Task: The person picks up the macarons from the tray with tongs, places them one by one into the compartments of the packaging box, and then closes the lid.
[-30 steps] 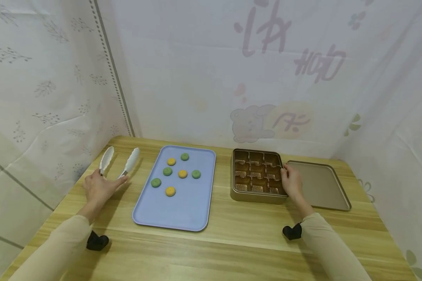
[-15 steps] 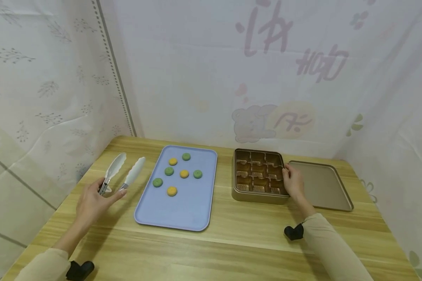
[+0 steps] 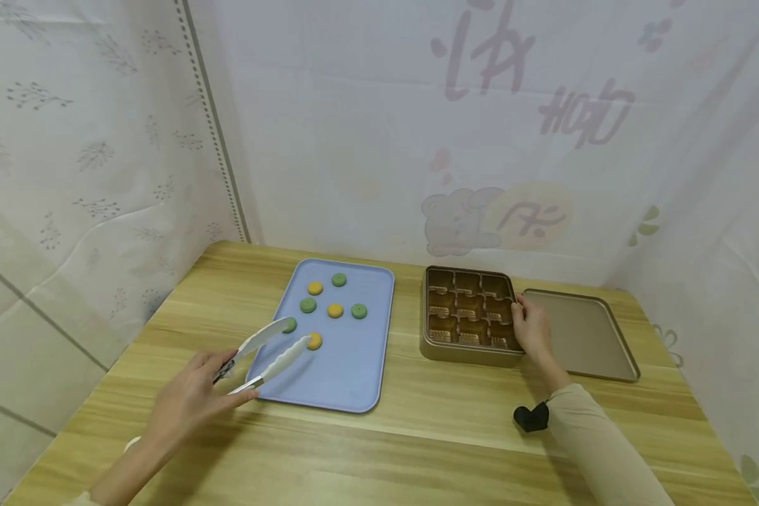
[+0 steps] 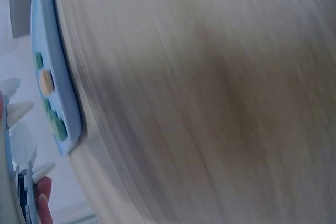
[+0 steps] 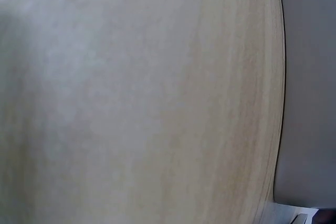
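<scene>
On grainy wood table (image 3: pixel 417 436), left hand (image 3: pixel 192 397) grips slim white tongs (image 3: pixel 267 353)

Pale wood-grain table (image 3: pixel 417 436), matt blue plastic tray (image 3: pixel 348 372), glossy gold metal tin (image 3: pixel 462 350) and lid (image 3: pixel 582 337), white plastic-tipped metal tongs (image 3: pixel 272 351), thin printed cloth backdrop (image 3: pixel 367 140)

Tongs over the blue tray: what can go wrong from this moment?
1. The tongs have both tips by two pieces, the green cookie and the yellow cookie; they might knock one while closing on the other.
2. The left hand holds the tongs far back, so its hold on a small round piece may slip.
</scene>
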`<state>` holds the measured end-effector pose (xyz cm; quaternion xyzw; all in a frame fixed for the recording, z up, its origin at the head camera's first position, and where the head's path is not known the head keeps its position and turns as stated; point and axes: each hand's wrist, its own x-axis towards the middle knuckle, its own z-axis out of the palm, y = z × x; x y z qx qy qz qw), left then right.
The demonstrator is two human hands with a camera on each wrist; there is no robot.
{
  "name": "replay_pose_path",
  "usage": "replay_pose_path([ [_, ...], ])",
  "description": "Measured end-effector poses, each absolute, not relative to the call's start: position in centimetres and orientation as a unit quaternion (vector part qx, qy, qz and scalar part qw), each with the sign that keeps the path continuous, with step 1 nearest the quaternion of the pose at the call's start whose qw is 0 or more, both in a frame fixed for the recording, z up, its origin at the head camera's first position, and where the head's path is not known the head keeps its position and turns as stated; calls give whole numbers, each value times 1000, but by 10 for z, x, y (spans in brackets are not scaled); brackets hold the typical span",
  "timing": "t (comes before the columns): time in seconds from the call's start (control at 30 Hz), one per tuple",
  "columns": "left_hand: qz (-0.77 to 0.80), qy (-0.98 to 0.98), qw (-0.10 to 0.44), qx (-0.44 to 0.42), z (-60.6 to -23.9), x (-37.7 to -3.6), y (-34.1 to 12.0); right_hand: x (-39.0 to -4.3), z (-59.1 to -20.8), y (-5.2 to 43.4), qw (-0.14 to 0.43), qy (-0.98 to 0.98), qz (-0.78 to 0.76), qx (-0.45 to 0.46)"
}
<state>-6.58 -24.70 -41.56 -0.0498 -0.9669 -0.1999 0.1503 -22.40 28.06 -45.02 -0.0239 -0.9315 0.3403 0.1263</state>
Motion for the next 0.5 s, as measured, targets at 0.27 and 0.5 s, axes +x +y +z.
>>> replay_pose_path([
  [0.27, -168, -979, 100, -51, -415, -69, -233, -224, -450, 280, 135, -934, 330, -20],
  [0.5, -154, -982, 94, -48, -414, -73, -229, -225, -452, 281, 151, -931, 332, -17],
])
